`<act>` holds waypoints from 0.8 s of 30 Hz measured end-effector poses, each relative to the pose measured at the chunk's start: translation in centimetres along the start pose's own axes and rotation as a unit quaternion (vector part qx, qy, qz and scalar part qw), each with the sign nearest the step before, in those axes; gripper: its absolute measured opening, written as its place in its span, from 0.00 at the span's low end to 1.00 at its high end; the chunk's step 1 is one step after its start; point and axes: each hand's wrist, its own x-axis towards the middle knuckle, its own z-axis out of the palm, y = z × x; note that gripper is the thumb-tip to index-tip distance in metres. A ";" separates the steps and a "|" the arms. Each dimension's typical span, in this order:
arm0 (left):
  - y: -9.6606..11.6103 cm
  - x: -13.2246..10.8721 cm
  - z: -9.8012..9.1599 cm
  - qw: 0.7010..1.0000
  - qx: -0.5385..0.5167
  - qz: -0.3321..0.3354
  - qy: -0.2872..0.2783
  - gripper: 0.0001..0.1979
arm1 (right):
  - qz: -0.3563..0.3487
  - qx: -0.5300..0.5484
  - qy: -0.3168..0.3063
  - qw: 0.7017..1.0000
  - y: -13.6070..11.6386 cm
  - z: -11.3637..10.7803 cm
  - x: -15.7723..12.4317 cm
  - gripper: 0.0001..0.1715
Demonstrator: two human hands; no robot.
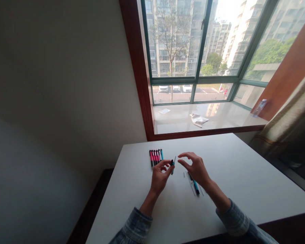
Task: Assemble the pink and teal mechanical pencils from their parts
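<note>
Spreading beneath both hands, the white tabletop (244, 169) runs out well past the fingers on the right. From where I stand, the right hand (197, 168) hangs above it, thumb and forefinger curved with a gap between their tips and nothing I can see in them. Just across, the left hand (159, 179) pinches a turquoise-and-black pen piece (172, 170) between thumb and fingers. A row of pens (156, 156), mostly pink and black, lies just beyond the left fingers. Nearer than the right fingers rests a turquoise-and-black barrel (196, 187), with thin rods (190, 183) beside it and a short sliver (184, 175) closer to the fingertips. Smallest of all, a fine dark rod (175, 158) stands up by the pinched piece.

I'd judge the piece light, stiff and rather slick, best gripped around its middle; the rod looks easy to bend or drop, so a gentle fingertip hold near its upper end would suit. The left hand covers the near ends of some pens. Whether the rod sits inside the piece or alongside it, I can't tell.
</note>
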 end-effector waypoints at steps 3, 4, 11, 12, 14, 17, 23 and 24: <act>-0.3 0.1 0.1 0.999 -0.042 -0.008 0.015 0.15 | -0.015 -0.124 -0.029 0.992 1.5 -0.7 -0.7 0.08; -0.4 0.1 0.2 0.998 -0.052 -0.008 0.017 0.15 | -0.011 -0.162 -0.054 0.985 1.9 -0.8 -1.1 0.08; -1.4 0.3 0.2 0.998 -0.065 -0.005 0.023 0.14 | 0.040 -0.295 -0.126 0.946 1.7 0.5 -3.3 0.07; -1.5 0.3 0.2 0.998 -0.065 -0.005 0.024 0.15 | 0.040 -0.301 -0.128 0.944 1.3 0.7 -3.5 0.07; -1.6 0.3 0.2 0.998 -0.062 -0.004 0.026 0.15 | 0.035 -0.306 -0.132 0.942 0.8 1.1 -3.6 0.06; -1.4 0.4 0.1 0.998 -0.053 -0.005 0.029 0.15 | 0.020 -0.299 -0.131 0.945 0.2 1.3 -3.7 0.06; -0.6 0.3 0.0 0.999 -0.035 -0.015 0.031 0.16 | 0.010 -0.202 -0.091 0.975 0.7 0.5 -3.0 0.07; -0.5 0.3 0.0 0.999 -0.033 -0.017 0.031 0.17 | 0.023 -0.176 -0.082 0.981 1.0 0.1 -2.8 0.07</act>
